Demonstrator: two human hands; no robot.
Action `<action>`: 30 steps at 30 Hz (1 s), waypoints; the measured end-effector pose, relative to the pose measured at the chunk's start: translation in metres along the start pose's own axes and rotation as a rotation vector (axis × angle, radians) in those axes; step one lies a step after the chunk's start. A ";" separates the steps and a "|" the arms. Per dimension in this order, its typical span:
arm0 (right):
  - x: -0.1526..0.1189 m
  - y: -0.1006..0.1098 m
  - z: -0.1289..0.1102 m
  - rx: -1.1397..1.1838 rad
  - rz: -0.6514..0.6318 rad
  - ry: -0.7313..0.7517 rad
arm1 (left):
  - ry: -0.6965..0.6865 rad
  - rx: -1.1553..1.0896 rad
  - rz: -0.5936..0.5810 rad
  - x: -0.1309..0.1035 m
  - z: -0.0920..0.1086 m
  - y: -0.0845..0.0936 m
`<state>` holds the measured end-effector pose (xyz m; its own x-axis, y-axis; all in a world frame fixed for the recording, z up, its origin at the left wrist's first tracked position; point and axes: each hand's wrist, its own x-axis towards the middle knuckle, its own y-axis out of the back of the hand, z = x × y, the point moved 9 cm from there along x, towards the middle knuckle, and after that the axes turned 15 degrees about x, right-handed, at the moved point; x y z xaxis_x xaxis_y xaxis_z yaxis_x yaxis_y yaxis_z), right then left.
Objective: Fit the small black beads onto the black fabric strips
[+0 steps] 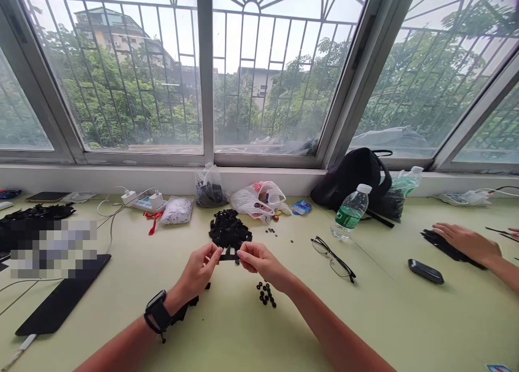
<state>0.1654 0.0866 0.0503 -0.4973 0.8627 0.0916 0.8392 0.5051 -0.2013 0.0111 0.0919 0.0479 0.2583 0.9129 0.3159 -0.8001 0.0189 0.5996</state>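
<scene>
Between my two hands a short black strip (229,257) is stretched level above the table. My left hand (201,266) pinches its left end, fingers closed; a black watch is on that wrist. The other end sits in the closed fingertips of my right hand (259,261). Just beyond them lies a heap of black strips (230,226). Several small round black pieces (266,294) lie on the table below my right hand. More black pieces (186,310) are partly hidden under my left forearm.
Eyeglasses (334,259), a water bottle (352,212) and a black case (425,271) are to the right. Another person's hand (466,242) rests on black strips at far right. Plastic bags (259,200) and a black bag (352,177) line the window. A black flat object (65,296) lies left.
</scene>
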 end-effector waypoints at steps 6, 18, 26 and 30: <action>-0.003 -0.015 0.006 -0.102 -0.122 -0.026 | -0.133 0.010 -0.113 -0.008 0.028 -0.005; 0.001 0.008 -0.003 -0.178 0.066 0.046 | -0.090 -0.132 -0.210 -0.007 0.019 -0.018; 0.002 0.010 -0.007 -0.269 0.120 0.121 | -0.045 -0.147 -0.206 -0.007 0.009 -0.022; 0.000 -0.010 -0.003 -0.212 -0.027 0.063 | -0.063 -0.123 -0.190 -0.007 0.012 -0.022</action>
<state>0.1577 0.0812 0.0557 -0.5111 0.8451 0.1565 0.8565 0.5160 0.0113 0.0331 0.0802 0.0416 0.4407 0.8611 0.2534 -0.7928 0.2410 0.5598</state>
